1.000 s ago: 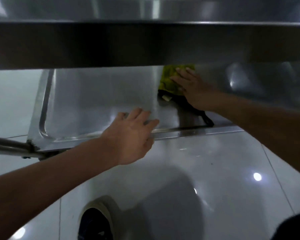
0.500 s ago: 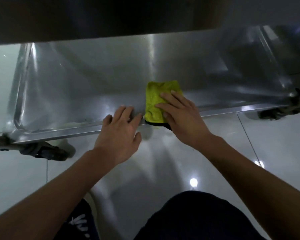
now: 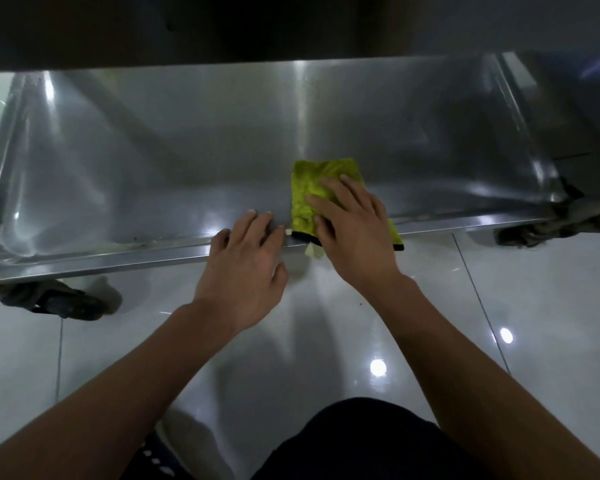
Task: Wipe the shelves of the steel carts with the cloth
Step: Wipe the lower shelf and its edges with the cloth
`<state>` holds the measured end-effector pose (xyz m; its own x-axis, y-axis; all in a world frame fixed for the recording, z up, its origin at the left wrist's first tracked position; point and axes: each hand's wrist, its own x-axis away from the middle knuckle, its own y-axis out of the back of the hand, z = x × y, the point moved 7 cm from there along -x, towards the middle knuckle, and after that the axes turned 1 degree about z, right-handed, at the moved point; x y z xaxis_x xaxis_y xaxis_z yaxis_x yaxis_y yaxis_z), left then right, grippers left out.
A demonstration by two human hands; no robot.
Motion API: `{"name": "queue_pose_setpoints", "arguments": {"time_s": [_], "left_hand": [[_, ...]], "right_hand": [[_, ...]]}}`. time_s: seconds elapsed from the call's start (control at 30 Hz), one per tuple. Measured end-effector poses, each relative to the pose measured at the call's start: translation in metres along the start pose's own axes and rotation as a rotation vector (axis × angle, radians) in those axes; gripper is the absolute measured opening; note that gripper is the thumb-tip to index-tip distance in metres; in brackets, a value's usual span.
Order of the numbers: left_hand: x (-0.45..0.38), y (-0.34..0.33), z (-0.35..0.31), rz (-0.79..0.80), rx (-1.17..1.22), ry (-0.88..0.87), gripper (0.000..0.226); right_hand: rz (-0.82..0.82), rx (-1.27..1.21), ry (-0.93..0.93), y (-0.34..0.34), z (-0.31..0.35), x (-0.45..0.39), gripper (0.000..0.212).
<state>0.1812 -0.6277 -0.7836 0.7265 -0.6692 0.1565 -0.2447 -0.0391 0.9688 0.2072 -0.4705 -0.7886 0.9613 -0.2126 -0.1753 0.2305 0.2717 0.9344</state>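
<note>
**Cloth pressed flat at the shelf's front edge**

Here the steel shelf (image 3: 153, 161) is spread beyond the fingers. The left hand (image 3: 246, 268) is rested on its rim, fingers straight. The yellow-green cloth (image 3: 309, 192) is pressed under the right hand (image 3: 354, 230), fingers flat, slightly apart.

Both hands reach forward, palms down.
The left hand (image 3: 245, 263) lies flat with fingers straight, and the right hand (image 3: 355, 225) presses down just beside it, fingers spread; both forearms are bare.
</note>
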Motion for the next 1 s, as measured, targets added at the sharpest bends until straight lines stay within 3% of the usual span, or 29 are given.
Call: {"name": "queue_pose_setpoints", "arguments": {"time_s": [0.43,0.53,0.73,0.87,1.0], "left_hand": [[-0.078,-0.007,-0.12,0.082,-0.009,-0.123,0.054],[-0.083,-0.017,-0.131,0.145,-0.052,-0.079,0.047],[-0.077,-0.016,-0.129,0.109,-0.043,-0.105,0.061],[-0.078,-0.013,-0.131,0.147,-0.065,-0.115,0.074],[-0.076,-0.01,-0.129,0.129,-0.056,-0.145,0.071]], "right_hand": [[-0.028,-0.009,-0.249,0.045,-0.142,0.014,0.032],[-0.034,0.005,-0.321,0.057,-0.18,0.018,0.034],[-0.067,0.04,-0.506,0.082,-0.253,0.033,0.036],[-0.079,0.075,-0.538,0.084,-0.262,0.033,0.036],[-0.083,0.11,-0.561,0.078,-0.249,0.032,0.036]]}}
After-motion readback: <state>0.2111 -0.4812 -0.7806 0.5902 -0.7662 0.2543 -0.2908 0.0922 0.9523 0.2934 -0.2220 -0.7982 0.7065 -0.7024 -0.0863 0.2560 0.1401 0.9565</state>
